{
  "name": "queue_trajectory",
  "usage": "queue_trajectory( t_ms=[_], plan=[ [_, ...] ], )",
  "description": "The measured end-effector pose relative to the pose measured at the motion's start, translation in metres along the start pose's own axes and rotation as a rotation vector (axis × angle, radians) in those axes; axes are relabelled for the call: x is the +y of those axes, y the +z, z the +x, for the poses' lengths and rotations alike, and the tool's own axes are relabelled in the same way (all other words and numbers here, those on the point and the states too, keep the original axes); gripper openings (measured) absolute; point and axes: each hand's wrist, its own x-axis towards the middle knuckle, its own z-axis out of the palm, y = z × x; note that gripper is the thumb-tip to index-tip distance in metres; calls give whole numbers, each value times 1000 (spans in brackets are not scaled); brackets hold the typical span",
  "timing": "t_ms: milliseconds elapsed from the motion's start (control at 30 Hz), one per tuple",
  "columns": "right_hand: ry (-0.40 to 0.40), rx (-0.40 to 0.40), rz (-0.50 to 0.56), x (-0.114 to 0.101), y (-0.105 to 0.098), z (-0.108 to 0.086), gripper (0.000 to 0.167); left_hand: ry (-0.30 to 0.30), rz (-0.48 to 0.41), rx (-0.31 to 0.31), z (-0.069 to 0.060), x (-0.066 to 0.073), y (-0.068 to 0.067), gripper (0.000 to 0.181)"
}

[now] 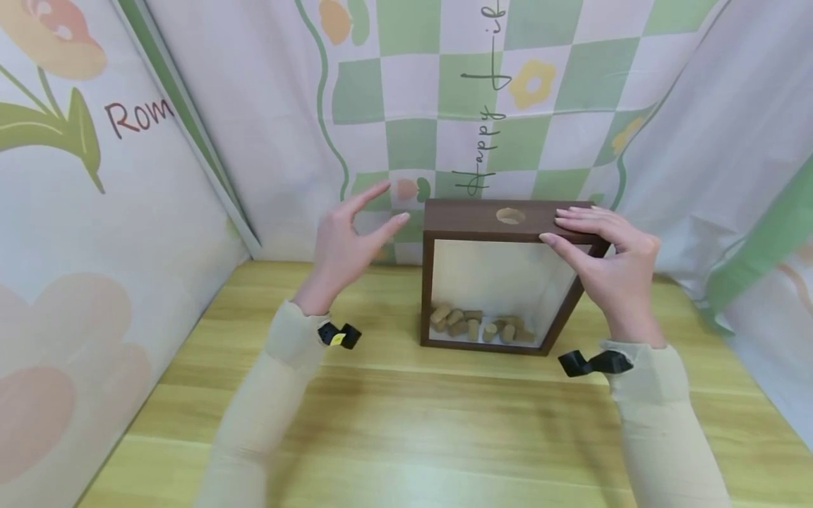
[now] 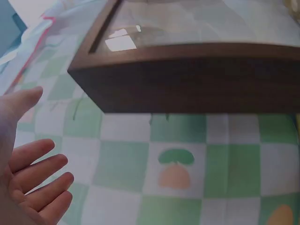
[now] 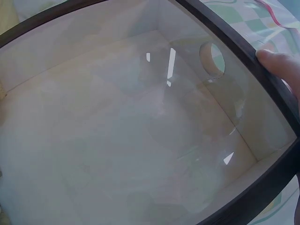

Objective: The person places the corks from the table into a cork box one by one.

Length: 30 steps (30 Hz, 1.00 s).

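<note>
A dark brown wooden display box [image 1: 519, 226] with a clear front and a round hole in its top stands upright on the table. Several corks [image 1: 473, 326] lie along its bottom inside. At the box's top right corner my right hand [image 1: 612, 257] holds on, fingers across the top and thumb at the front edge; the right wrist view shows the thumb [image 3: 276, 63] against the frame. My left hand [image 1: 349, 240] hovers left of the box with thumb and fingers spread, touching nothing. The left wrist view shows its bare fingers [image 2: 44, 176] apart from the box.
The light wooden table [image 1: 406, 423] runs under the box and both forearms. Close behind stands a curtain [image 1: 413, 92] with a green and white checked print. Another printed cloth [image 1: 95, 233] bounds the left side.
</note>
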Motion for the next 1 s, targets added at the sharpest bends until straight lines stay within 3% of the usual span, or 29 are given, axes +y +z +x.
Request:
queue_trajectory(
  t_ms=[133, 233, 433, 600, 733, 867, 1000],
  plan=[
    [7, 4, 6, -1, 1, 0, 27, -132, 32, -93, -19, -16, -13, 69],
    [12, 12, 7, -1, 1, 1, 27, -176, 90, -168, -32, -30, -17, 84],
    [12, 6, 2, -1, 2, 1, 28, -120, 368, -279, -55, -63, -23, 115],
    [15, 4, 5, -1, 1, 0, 27, -64, 594, -364, -71, -92, -31, 130],
    [7, 0, 0, 0, 1, 0, 27, -78, 716, -409, -83, -117, -37, 132],
    [3, 3, -1, 0, 1, 1, 27, -158, 777, -482, -94, -137, -41, 120],
    [-14, -5, -6, 16, -1, 0, 28, -253, 788, -545, -104, -153, -45, 113]
  ],
)
